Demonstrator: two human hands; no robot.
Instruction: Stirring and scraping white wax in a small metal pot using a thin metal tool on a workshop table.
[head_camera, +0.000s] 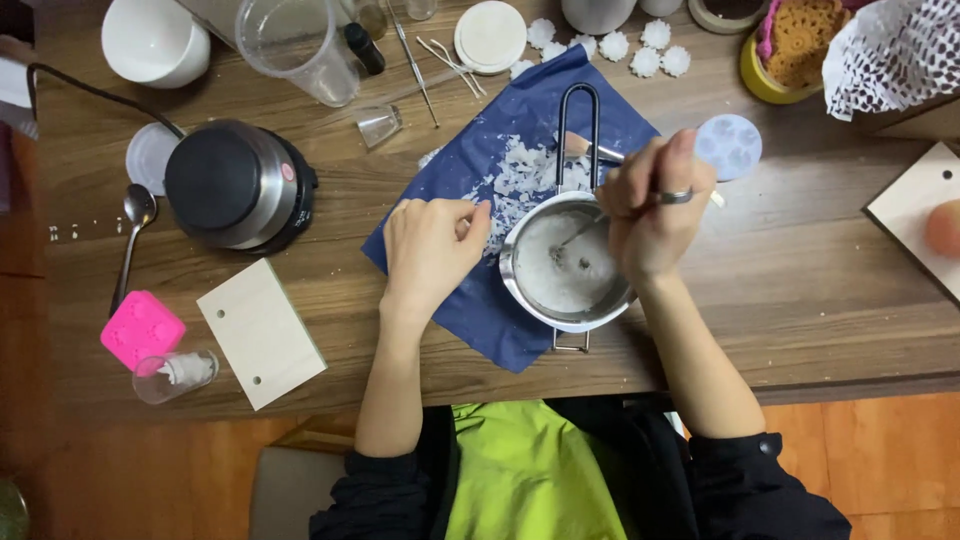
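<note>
Head view, looking straight down at a wooden counter (800, 290).

Right hand (655, 205): closed around a thin metal tool (575, 235), with a ring on one finger. The tool's lower end reaches into a small steel pot (530, 285). The pot's inner surface is coated white; contents cannot be resolved further.

Left hand (432, 245): fingers loosely curled, holding nothing, resting on a dark blue sheet (470, 310) just left of the pot, fingertips close to its rim.

The pot stands on the blue sheet near the counter's front edge. Its wire loop handle (578, 125) points away from the person. A heap of white flakes (525, 175) lies on the sheet beside that handle.

Surroundings:
- Small round black-topped heater (235, 185) to the left, well apart from the pot.
- Pale wooden board (262, 332) in front of the heater.
- Pink mould (142, 330) and small clear cup (175, 375) lying on its side at front left.
- Spoon (135, 225) left of the heater.
- Clear measuring cup (300, 45) and white bowl (155, 40) at the far edge.
- White flower-shaped pieces (630, 45) beyond the sheet.
- Pale lilac round mould (730, 145) just beyond the right hand.
</note>
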